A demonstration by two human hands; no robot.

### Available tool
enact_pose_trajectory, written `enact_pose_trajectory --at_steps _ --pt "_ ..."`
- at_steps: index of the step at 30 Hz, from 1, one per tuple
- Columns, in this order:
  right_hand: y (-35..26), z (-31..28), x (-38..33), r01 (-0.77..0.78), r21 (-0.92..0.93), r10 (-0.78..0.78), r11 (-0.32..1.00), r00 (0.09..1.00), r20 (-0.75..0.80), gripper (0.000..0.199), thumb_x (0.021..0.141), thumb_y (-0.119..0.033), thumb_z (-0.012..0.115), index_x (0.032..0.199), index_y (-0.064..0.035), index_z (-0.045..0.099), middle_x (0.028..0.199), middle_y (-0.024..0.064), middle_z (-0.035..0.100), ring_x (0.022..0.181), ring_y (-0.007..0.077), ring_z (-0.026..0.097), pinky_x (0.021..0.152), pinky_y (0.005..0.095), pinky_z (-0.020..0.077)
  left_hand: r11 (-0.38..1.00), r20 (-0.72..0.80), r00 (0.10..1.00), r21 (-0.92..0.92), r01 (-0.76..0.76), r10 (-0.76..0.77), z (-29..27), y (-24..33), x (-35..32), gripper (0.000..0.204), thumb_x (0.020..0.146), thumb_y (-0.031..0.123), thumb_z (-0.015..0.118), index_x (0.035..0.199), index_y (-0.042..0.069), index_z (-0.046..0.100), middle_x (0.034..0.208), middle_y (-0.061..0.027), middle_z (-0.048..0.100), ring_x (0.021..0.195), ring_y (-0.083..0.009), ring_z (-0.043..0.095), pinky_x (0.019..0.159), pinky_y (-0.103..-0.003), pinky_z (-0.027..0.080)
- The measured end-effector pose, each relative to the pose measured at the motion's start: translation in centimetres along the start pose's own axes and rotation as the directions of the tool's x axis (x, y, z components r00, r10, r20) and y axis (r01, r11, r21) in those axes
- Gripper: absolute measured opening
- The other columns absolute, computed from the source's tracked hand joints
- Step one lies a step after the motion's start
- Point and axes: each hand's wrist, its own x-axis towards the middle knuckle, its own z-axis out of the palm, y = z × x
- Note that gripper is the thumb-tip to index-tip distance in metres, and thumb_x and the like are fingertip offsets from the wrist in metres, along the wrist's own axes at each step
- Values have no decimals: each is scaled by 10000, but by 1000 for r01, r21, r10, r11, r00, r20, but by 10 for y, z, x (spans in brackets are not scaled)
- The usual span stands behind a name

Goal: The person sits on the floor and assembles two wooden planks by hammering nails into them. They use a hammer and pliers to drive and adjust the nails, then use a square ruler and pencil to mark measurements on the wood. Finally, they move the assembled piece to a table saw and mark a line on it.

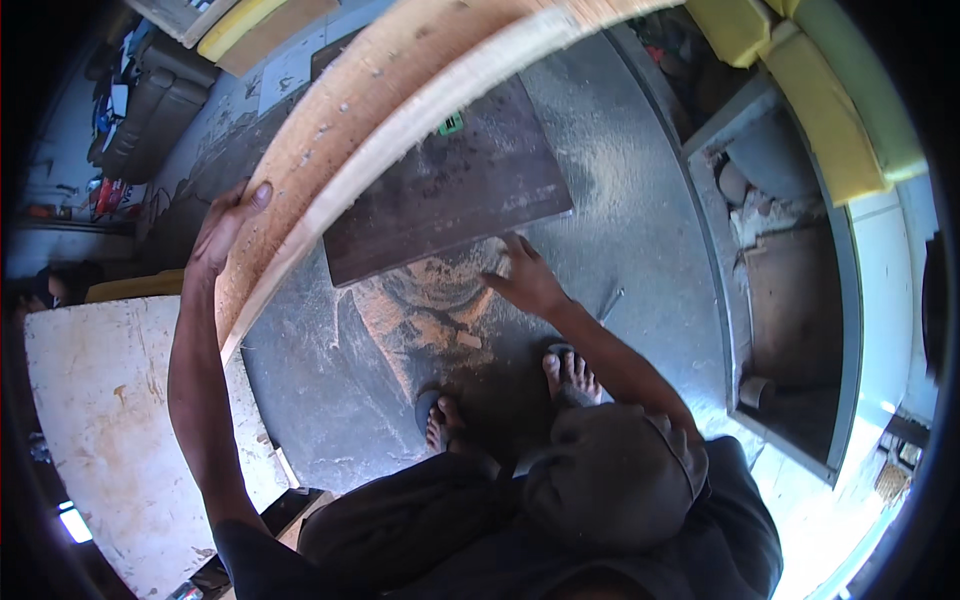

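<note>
A long, pale wooden board [325, 150], dotted with small dark marks, runs slantwise from the left up to the top edge. My left hand [225, 225] grips its left side near the lower end, thumb lying on the wood. Beneath it, a dark brown flat panel [460, 190] rests on the grey floor. My right hand [528, 280] is at the panel's near edge with fingers apart and nothing held; whether the fingertips touch the panel I cannot tell. A small green object [450, 123] is on the panel, partly covered by the board.
Sawdust [425, 315] lies on the floor around my feet, with a small wood offcut [468, 340] in it. A thin metal tool [611, 303] is beside my right forearm. To the left stands a stained white panel [130, 430]; yellow foam blocks [820, 110] top a shelf frame at right.
</note>
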Motion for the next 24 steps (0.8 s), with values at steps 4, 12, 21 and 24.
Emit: enact_pose_trajectory --at_steps 4,12,21,24 --pt "-44 31 37 -1 -12 4 1000 982 188 802 900 -361 766 1472 59 392 1356 337 544 1243 485 576 1055 499 502 990 44 991 -59 127 -125 -10 7 -23 759 906 560 666 1378 -30 599 1272 -162 671 1245 -242 554 1109 -368 346" --pt "-53 88 61 332 -13 -330 943 934 -138 486 920 -278 735 1270 30 596 1200 297 645 1124 483 625 974 553 493 987 42 998 156 50 -57 -16 25 -21 733 899 590 667 1304 -21 649 1235 -188 679 1187 -270 585 1061 -379 386" --pt "-64 94 63 379 -31 -371 925 881 -294 400 883 -227 726 1222 -23 666 1201 279 653 1147 470 609 1070 567 437 928 93 988 364 85 -127 -3 60 -22 756 828 701 691 1129 8 691 995 -147 694 1002 -247 616 895 -380 453" --pt "-56 88 55 327 -47 -327 944 907 -264 416 922 -323 708 1219 -34 668 1227 277 653 1076 466 654 959 549 527 915 142 981 399 63 -129 7 74 -22 726 843 675 696 1119 3 692 983 -143 689 985 -243 613 887 -372 455"
